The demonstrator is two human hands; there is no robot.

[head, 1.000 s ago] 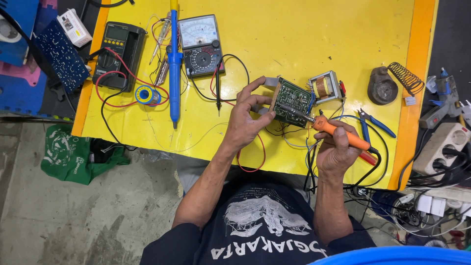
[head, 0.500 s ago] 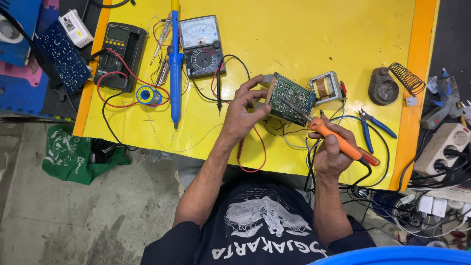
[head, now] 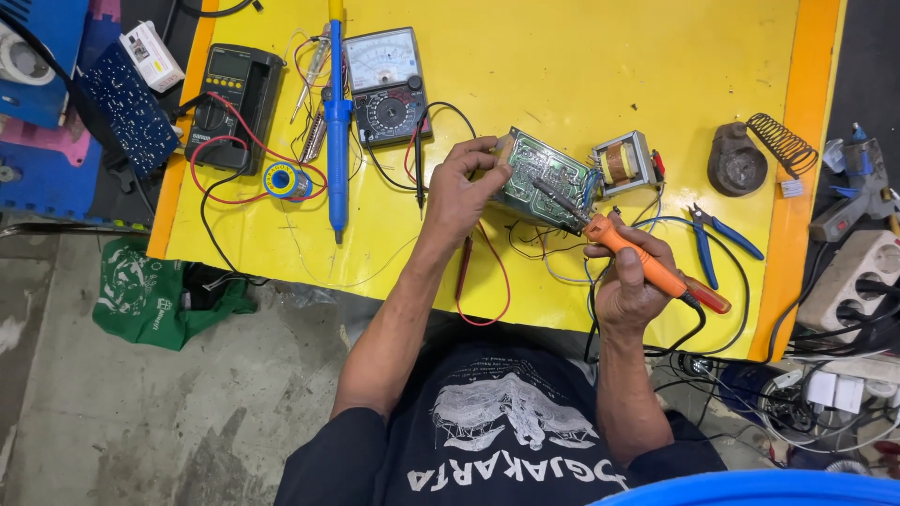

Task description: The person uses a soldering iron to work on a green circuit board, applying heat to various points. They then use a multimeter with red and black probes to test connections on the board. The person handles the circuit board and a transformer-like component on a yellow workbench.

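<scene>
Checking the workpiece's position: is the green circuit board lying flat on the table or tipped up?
Tipped up: the left hand holds the green circuit board raised at one edge.

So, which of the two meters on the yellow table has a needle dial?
The grey analog meter, right of the blue pen-shaped tool. The black meter left of it has a flat display instead.

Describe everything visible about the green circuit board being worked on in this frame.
The circuit board is a green rectangular panel with pale solder traces facing up, tilted above the yellow table. The left hand grips its left edge, thumb and fingers pinching it. Coloured wires run from its right side toward a small transformer beside it. The soldering iron, orange-handled and held in the right hand, has its dark tip resting on the board's surface.
</scene>
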